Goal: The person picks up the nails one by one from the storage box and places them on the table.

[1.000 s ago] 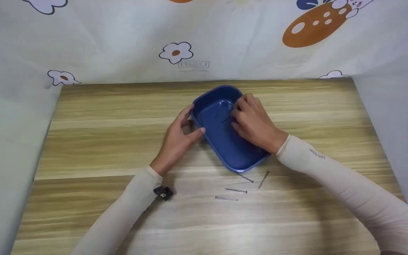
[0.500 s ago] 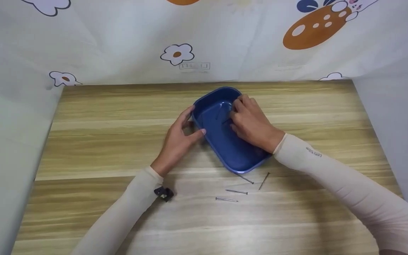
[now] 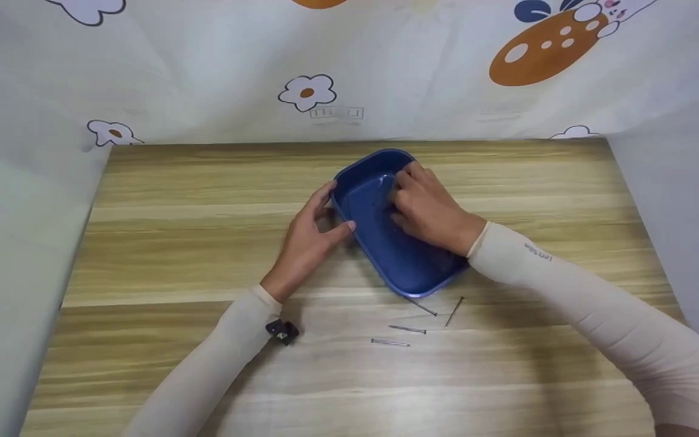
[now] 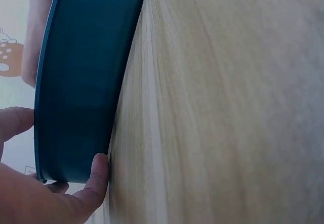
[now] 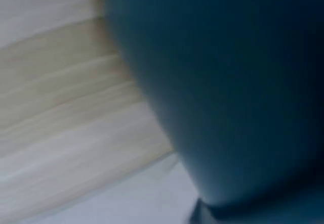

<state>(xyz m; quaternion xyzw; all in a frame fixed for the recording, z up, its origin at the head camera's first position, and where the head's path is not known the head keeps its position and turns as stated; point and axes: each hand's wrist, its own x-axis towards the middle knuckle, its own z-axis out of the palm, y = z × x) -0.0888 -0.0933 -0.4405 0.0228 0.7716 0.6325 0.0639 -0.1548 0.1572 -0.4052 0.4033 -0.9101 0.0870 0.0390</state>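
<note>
Head view: a deep blue, round-cornered rectangular plastic tray (image 3: pixel 413 267) sits slantwise near the middle of the pale wood-grain desk (image 3: pixel 173 243), one short end toward the flower-printed white cloth backdrop (image 3: pixel 204 67).

The left hand (image 3: pixel 310 240) lies beside the tray's left long wall, forearm in a cream sleeve (image 3: pixel 204 376) running in from the lower left. Its grip is wide: the forefinger stretches up along the far left corner and the thumb tip presses the wall lower down, so the rim sits between them. The left wrist view shows the same thing from the side, with the thumb (image 4: pixel 96 178) against the tray's outer wall (image 4: pixel 81 82) just where it meets the desk, and another fingertip touching the rim higher up.

The right hand (image 3: pixel 425 209) reaches into the tray from the right, its wrist crossing the right rim, knuckles up and fingers bent down toward the tray floor near the far end. Whether that grip is pinching anything I cannot tell; the fingertips are hidden under the hand. The right wrist view is a blur of blue tray wall and desk.

On the desk just in front of the tray's near end lie four thin grey metal nails (image 3: pixel 407 329), slightly apart from one another, the nearest one touching or almost touching the tray's edge. A small black clip-like object (image 3: pixel 281 331) lies beside the left sleeve.
</note>
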